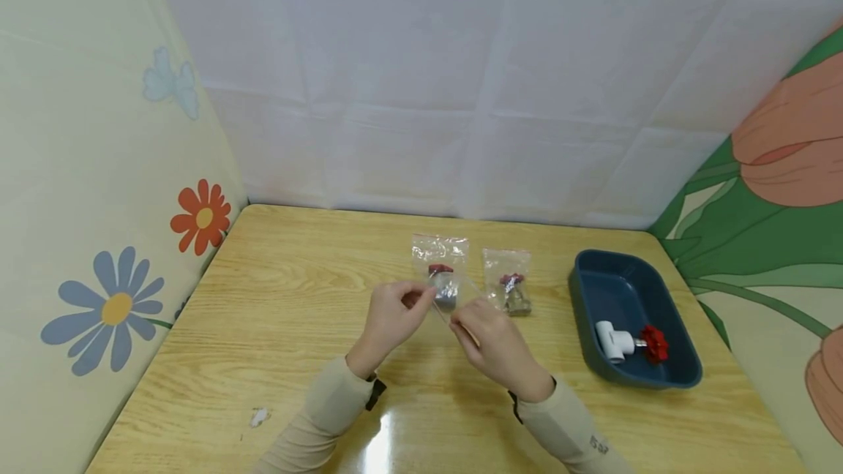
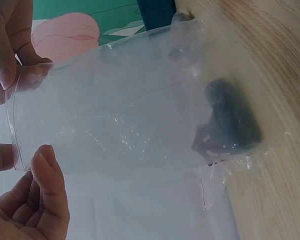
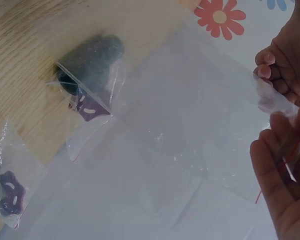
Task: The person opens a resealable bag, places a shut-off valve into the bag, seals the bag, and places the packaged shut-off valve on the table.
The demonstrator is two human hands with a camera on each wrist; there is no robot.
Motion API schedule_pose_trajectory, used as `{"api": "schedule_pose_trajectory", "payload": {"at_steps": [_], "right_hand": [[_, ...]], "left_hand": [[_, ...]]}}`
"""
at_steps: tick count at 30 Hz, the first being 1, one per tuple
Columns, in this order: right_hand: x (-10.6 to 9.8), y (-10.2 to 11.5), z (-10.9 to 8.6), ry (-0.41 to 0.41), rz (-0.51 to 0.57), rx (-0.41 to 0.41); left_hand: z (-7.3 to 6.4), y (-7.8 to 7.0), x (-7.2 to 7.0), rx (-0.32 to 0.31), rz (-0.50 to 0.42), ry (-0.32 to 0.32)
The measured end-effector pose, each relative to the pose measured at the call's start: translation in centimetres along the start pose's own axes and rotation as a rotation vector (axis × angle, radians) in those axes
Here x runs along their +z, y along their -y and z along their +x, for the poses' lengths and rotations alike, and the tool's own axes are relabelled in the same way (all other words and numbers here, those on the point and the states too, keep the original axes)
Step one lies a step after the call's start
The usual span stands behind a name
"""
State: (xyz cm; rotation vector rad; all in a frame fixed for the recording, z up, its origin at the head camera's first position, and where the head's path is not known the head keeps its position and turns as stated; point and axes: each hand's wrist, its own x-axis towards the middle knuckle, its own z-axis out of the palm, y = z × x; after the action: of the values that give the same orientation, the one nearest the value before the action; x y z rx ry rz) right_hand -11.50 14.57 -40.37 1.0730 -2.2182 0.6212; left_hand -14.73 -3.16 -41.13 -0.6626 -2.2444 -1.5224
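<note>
Between both hands hangs a clear plastic zip bag (image 2: pixel 105 110), seen with nothing inside it. My left hand (image 1: pixel 395 317) pinches its edge between thumb and finger; in the left wrist view the left hand (image 2: pixel 37 200) is at lower left. My right hand (image 1: pixel 497 339) pinches the same edge a short way off, its fingers (image 3: pixel 277 175) curled at the right wrist view's right side. Behind the hands a zip bag with a grey part and a red handle (image 1: pixel 440 268) lies on the table. Right of it is a zip bag holding a metal valve (image 1: pixel 516 300) with a dark red handwheel.
At the right of the wooden table (image 1: pixel 296 262) stands a dark blue bin (image 1: pixel 615 280). A white tee-shaped valve (image 1: pixel 615 342) with a red handwheel (image 1: pixel 655 344) lies in it. A white cloth (image 1: pixel 408 93) hangs behind the table. A white mark (image 1: pixel 260 417) shows on the tabletop.
</note>
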Motion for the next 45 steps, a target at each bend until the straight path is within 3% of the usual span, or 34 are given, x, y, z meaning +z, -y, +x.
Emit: {"api": "schedule_pose_trajectory", "payload": {"at_steps": [19, 30, 35, 38, 41, 45], "right_hand": [[-0.3, -0.2, -0.3, -0.007, 0.005, 0.039], [-1.7, -1.3, -0.4, -0.172, -0.027, 0.073], [-2.1, -2.2, -0.9, -0.226, -0.060, 0.155], [-2.3, -2.6, -1.2, -0.207, -0.053, 0.245], [-2.5, -2.7, -1.2, -0.136, -0.029, 0.388], [-2.6, -2.5, -0.7, 0.030, 0.103, 0.643]], "left_hand": [[-0.1, 0.5, 0.6, 0.141, 0.113, -0.092], [-0.1, 0.8, 0.9, 0.121, 0.092, -0.108], [-0.2, 0.8, 0.9, 0.108, 0.086, -0.112], [-0.2, 0.9, 0.8, 0.110, 0.084, -0.111], [-0.1, 0.9, 0.8, 0.124, 0.082, -0.115], [-0.1, 0.9, 0.9, 0.147, 0.068, -0.121]]}}
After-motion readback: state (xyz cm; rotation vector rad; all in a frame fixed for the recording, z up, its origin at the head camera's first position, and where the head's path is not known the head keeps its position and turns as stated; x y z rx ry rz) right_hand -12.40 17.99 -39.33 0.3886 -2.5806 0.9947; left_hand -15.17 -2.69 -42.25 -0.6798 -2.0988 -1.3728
